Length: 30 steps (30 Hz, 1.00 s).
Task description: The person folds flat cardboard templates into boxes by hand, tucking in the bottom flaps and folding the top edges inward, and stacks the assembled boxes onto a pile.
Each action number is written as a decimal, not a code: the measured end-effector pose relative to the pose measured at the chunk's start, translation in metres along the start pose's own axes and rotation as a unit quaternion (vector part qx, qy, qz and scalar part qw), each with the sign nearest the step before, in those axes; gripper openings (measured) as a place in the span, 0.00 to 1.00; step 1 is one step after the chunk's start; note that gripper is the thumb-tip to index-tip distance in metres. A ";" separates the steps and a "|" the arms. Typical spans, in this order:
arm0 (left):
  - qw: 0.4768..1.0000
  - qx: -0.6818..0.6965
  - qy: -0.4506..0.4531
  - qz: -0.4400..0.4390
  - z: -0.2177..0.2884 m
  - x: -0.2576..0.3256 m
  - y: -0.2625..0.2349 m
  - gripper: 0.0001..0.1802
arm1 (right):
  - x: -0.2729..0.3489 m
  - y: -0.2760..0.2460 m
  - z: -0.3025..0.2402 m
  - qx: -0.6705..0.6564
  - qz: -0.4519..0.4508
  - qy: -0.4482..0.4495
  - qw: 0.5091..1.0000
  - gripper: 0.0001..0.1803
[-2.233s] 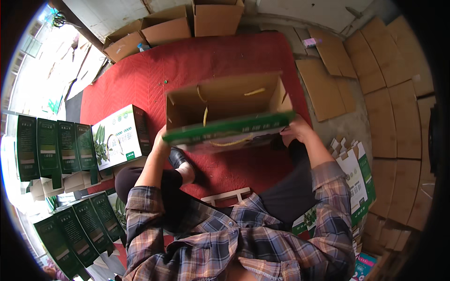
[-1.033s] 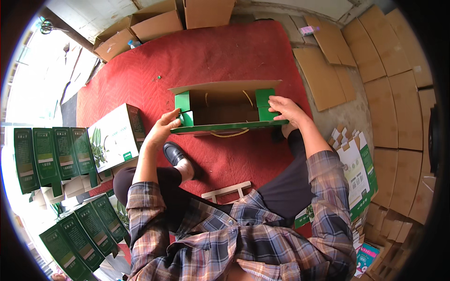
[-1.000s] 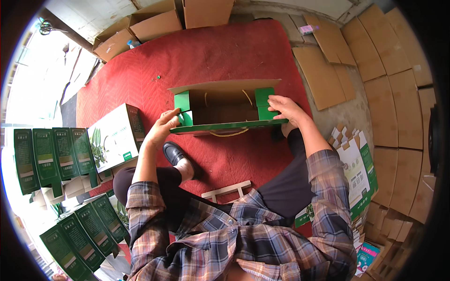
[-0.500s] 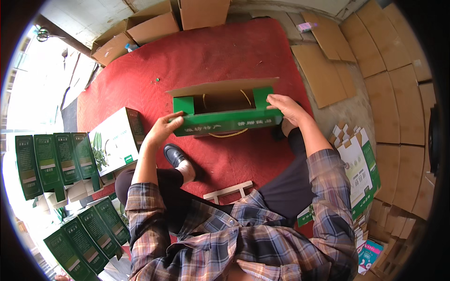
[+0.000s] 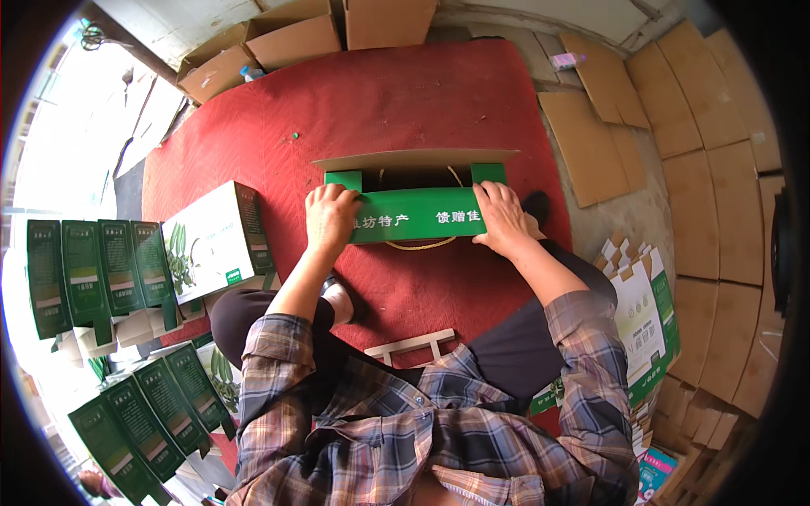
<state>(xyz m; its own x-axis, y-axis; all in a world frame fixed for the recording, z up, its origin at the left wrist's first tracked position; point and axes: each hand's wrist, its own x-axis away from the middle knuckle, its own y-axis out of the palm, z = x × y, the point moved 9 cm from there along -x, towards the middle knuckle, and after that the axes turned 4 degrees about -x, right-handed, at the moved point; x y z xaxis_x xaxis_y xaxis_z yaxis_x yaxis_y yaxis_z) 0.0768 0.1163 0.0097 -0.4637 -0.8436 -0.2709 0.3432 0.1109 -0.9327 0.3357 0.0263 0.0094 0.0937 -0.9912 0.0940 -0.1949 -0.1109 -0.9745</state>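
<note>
A green gift box (image 5: 413,211) made of cardboard stands between my legs with its top flaps up. Its dark inside shows behind the near green flap, and a brown flap (image 5: 422,158) rises along the far side. My left hand (image 5: 332,212) grips the left end of the near flap, its fingers curled over the fold by a small green side tab (image 5: 342,180). At the other end my right hand (image 5: 503,211) holds the same flap, fingers bent over its upper edge. A yellow cord handle (image 5: 420,246) hangs from the near face; another cord shows inside.
Several green boxes (image 5: 118,270) stand in rows at my left, beside a white-faced box (image 5: 207,244). Flattened white-green cartons (image 5: 645,312) lie at my right. Brown cartons (image 5: 295,38) line the far edge of the red carpet (image 5: 405,101); a wooden stool edge (image 5: 411,344) shows near me.
The near flap has tilted inward, so its printed face now shows more fully. My hands have shifted from pinching its ends to lying over the fold at both ends.
</note>
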 end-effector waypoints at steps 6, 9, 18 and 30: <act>0.993 -0.011 0.068 -0.100 0.031 0.020 -0.001 0.55 | -0.003 0.000 -0.001 -0.014 0.024 -0.016 0.999 0.48; 0.994 0.012 0.070 -0.085 0.026 0.018 -0.003 0.49 | -0.002 -0.004 -0.011 -0.018 0.032 -0.041 0.998 0.46; 0.991 0.051 0.065 -0.104 0.019 0.018 0.005 0.45 | -0.001 0.002 -0.014 -0.026 -0.006 -0.034 0.999 0.46; 0.985 0.026 0.100 -0.136 0.022 0.019 0.009 0.54 | -0.006 0.030 -0.018 -0.009 -0.044 -0.034 0.998 0.57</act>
<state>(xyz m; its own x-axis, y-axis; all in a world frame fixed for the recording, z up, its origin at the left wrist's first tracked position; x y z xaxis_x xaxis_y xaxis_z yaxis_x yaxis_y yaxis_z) 0.0888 0.0900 0.0014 -0.6935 -0.7181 -0.0586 0.2225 -0.1360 -0.9654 0.3122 0.0277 -0.0167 0.1776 -0.9703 0.1642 -0.1997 -0.1989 -0.9595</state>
